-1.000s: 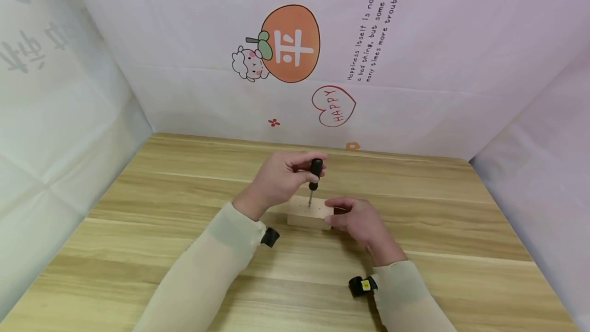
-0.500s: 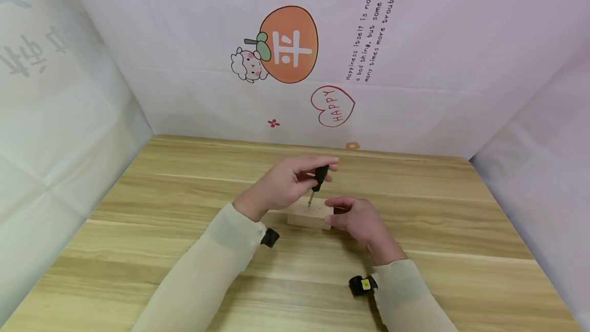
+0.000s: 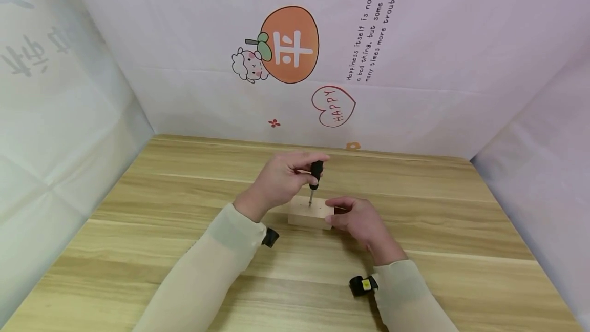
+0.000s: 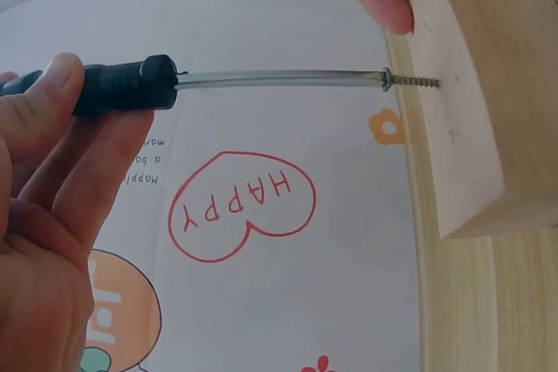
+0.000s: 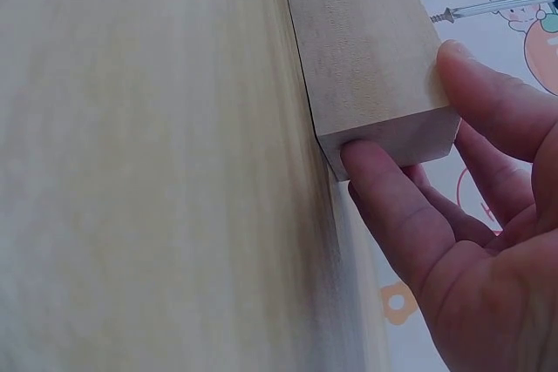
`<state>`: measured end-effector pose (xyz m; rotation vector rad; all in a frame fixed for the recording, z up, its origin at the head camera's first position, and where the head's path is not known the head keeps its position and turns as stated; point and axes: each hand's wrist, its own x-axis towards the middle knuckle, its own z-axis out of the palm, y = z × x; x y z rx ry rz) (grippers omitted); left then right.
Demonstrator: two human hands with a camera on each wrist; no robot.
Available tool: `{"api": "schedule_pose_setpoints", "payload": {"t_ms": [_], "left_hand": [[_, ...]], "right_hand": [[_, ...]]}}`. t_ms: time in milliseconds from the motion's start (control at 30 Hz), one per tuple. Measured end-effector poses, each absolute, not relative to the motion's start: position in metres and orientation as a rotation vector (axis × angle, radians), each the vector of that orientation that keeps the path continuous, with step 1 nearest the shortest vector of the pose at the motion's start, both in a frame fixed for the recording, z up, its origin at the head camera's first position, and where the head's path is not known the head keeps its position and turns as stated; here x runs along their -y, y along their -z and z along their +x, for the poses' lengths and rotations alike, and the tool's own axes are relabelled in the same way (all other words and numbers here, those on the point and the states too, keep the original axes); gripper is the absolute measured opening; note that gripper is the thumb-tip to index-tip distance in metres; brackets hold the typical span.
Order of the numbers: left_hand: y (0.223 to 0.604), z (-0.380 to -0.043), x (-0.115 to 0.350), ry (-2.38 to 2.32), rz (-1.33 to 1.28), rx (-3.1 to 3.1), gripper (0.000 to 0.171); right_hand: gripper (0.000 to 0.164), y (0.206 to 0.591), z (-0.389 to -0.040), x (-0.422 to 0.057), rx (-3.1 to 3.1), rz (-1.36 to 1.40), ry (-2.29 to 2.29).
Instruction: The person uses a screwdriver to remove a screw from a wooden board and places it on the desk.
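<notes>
**Your left hand (image 3: 282, 181) grips a screwdriver (image 3: 314, 185) and your right hand (image 3: 361, 222) holds a block (image 3: 309, 221)**

The wooden table (image 3: 138, 270) is the biggest thing, and the block sits on it, near the middle. Both your hands reach in from the near side. If your left one pushes sideways, the tool could slip and poke your right fingers, which are close by. That left hand is over the block, its thumb and fingers curled on the black handle. Your right hand is lower, with thumb and fingers bent round the block's right end. If that hold gets loose, the block could slide or turn. The screwdriver is almost straight up, leaning just a little, its tip touching the head of the screw (image 4: 414, 82). A bigger lean could make it jump off. The screw's point meets the block's top and most of it sticks out, so it could tip over or go in crooked. Small dark spots (image 4: 452, 136) mark the wood beside it.
</notes>
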<state>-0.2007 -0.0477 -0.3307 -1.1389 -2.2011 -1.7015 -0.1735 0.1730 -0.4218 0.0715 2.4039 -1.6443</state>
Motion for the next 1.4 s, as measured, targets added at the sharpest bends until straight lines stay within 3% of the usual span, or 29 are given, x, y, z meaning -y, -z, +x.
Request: {"api": "schedule_pose_setpoints", "payload": {"t_ms": [433,800,1167,1400], "left_hand": [[0.331,-0.21,0.058,1.812,-1.313,2.303,0.05],[0.331,-0.21,0.053,1.918,-1.18,2.215,0.042],[0.332,-0.199,0.048,1.732,-0.954,2.149,0.038],[0.327,-0.204,0.053,1.542,-1.248,2.279,0.046]], "right_hand": [[0.034,0.423,-0.174,-0.171,-2.379,0.083,1.658],[0.034,0.422,-0.175,-0.17,-2.393,0.089,1.632],[0.034,0.418,-0.174,-0.171,-2.381,0.098,1.642],[0.034,0.418,-0.174,-0.172,-2.382,0.091,1.633]]}}
